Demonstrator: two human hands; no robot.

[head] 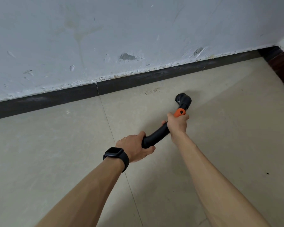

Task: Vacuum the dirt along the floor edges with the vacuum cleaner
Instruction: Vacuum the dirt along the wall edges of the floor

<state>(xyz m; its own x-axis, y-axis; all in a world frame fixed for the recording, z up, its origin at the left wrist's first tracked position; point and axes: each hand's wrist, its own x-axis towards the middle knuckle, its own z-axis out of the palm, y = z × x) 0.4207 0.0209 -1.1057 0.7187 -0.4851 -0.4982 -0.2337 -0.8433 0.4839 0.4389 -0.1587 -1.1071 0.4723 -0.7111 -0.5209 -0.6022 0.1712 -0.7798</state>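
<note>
Underfoot, beige floor tiles meet a dark skirting board below a scuffed, chipped white wall. Dirt specks lie near the skirting. Left hand and right hand both grip the black vacuum hose, its round brush nozzle just beside the specks. A smartwatch circles the left wrist.

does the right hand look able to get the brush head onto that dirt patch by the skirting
Probably yes: the right hand grips the hose right behind the brush head, and the dirt patch lies close to its left on the floor, nothing between them.
</note>
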